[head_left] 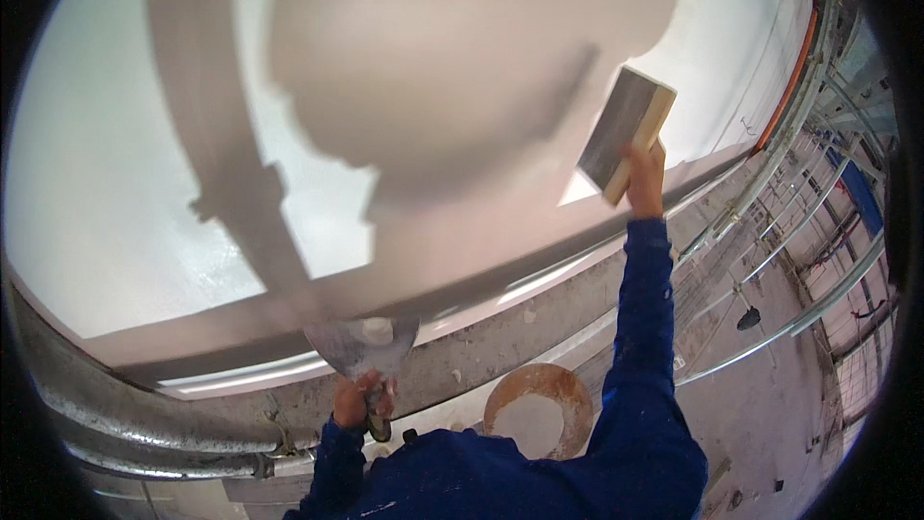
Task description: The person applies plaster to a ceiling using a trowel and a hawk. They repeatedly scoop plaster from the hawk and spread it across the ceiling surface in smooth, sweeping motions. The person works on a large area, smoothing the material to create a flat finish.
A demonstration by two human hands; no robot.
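While light and shadow share the big white wall (115,183), the state of play looks well advanced: the lit stretches read as pale and even, with no bare patch to be seen, though the shadowed middle hides too much to call it finished. Off to the right run the metal scaffold rails (770,351), and below the wall, just in front of the person, sits the round bucket (582,412), brown-rimmed and holding something whitish, so the supply isn't used up. Up high on the right, the right hand (643,178) has its fingers closed on a flat rectangular block (621,120), dark-faced and pale-edged, at the wall (touching or just off it, I can't tell). Down low, the left hand (356,400) is curled tight round the handle of a broad blade (346,351), and on that blade sits one white dab (377,330), not yet used.
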